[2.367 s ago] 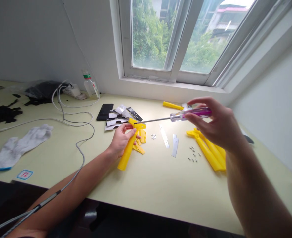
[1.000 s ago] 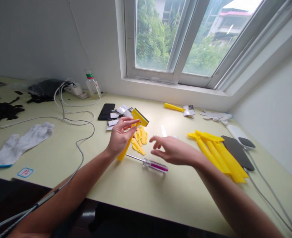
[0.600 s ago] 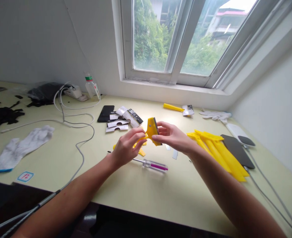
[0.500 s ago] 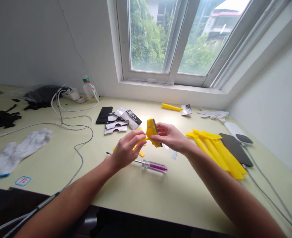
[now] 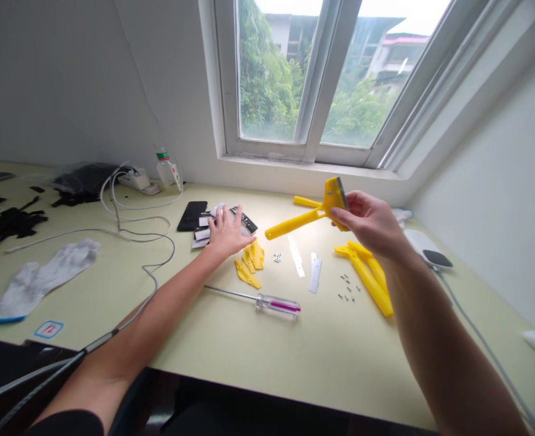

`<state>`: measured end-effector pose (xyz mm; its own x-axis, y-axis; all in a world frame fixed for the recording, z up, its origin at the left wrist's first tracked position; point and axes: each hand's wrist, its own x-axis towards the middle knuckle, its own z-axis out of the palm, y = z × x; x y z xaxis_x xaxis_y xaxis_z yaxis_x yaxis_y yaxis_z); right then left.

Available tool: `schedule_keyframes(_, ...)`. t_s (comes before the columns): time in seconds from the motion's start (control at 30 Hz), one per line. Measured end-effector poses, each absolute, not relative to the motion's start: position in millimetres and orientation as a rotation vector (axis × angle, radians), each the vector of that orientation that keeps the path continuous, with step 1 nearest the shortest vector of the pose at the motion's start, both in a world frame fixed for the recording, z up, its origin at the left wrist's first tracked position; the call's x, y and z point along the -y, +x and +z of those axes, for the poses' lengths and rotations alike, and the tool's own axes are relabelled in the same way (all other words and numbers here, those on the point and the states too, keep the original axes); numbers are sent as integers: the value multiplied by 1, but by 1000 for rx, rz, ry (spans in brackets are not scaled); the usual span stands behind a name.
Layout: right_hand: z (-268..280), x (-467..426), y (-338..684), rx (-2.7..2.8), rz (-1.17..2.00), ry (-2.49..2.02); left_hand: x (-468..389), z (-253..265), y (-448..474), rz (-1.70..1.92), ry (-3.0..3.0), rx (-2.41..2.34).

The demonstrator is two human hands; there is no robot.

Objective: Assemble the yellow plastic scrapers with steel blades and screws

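Observation:
A yellow scraper (image 5: 294,224) with a metal blade along its head is held up above the table by my right hand (image 5: 368,219), which pinches it at the head. Its handle points left. My left hand (image 5: 228,233) is spread over the black-and-white card sleeves (image 5: 246,221); I cannot tell whether it touches them. Just below that hand lie several yellow plastic head plates (image 5: 247,274). A screwdriver (image 5: 279,304) with a clear and purple handle lies nearer to me. Pale blades (image 5: 315,274), small nuts (image 5: 277,257) and screws (image 5: 346,289) sit in separate groups.
Yellow scraper handles (image 5: 369,281) lie partly behind my right forearm. Another yellow handle (image 5: 306,201) is by the window. A black phone (image 5: 191,216), a bottle (image 5: 168,172), a grey cable (image 5: 153,272) and a white glove (image 5: 44,278) are to the left.
My left hand has let go of the scraper handle and reached to the card sleeves, fingers spread. My right hand has lifted the scraper up and to the right.

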<state>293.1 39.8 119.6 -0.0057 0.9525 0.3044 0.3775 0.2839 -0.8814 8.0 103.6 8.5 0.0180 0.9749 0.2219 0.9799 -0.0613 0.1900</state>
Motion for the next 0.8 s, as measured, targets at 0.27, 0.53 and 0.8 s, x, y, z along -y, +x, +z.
schedule_keyframes(0.27,104,-61,299,1449,727,-1225,-105,9,1,-640,-2211,2055)
schedule_keyframes(0.53,111,-56,303,1392,711,-1197,-78,-7,8,-1456,-2665,1471)
schedule_keyframes(0.8,118,-53,312,1348,736,-1174,-79,-23,9,-1822,-2680,1050)
